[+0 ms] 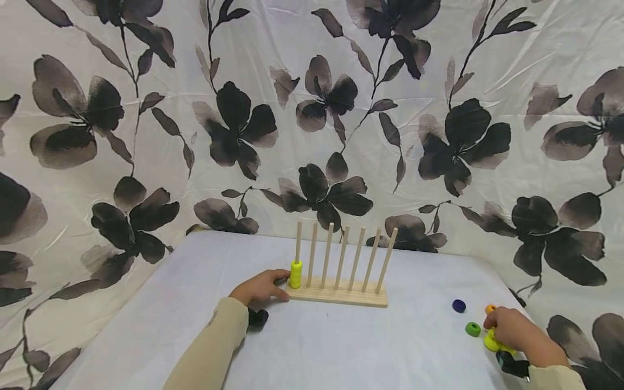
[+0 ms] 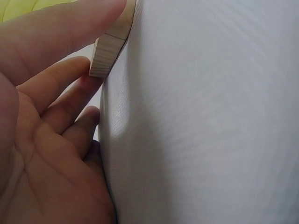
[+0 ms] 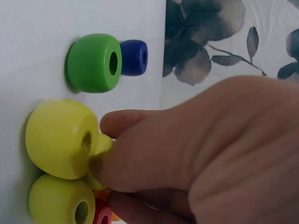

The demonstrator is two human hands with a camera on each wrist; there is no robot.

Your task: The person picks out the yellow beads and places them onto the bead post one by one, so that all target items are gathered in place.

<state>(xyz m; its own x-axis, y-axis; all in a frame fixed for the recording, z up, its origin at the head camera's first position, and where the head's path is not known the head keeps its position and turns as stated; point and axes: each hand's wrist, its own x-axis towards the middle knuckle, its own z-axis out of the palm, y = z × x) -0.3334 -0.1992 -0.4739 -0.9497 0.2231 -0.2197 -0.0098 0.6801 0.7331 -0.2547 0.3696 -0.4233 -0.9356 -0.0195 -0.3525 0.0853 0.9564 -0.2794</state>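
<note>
My left hand (image 1: 260, 287) holds the left end of a wooden peg rack (image 1: 336, 296), thumb at the front and fingers behind. In the left wrist view the thumb (image 2: 60, 35) lies over the corner of its base. Yellow beads (image 1: 295, 274) are stacked on the leftmost peg; the other pegs are bare. At the right, my right hand (image 1: 519, 330) is among loose beads, its fingertips pinching a yellow bead (image 3: 103, 143) partly hidden behind another yellow bead (image 3: 58, 137). Below these lies one more yellow bead (image 3: 58, 199), with a red bead (image 3: 103, 215) half covered by the hand.
A green bead (image 1: 473, 329) and a dark blue bead (image 1: 459, 306) lie left of the right hand. An orange bead (image 1: 490, 309) shows just beyond its fingers. White cloth (image 1: 341, 346) covers the table, and a flowered curtain (image 1: 312, 141) hangs behind its far edge.
</note>
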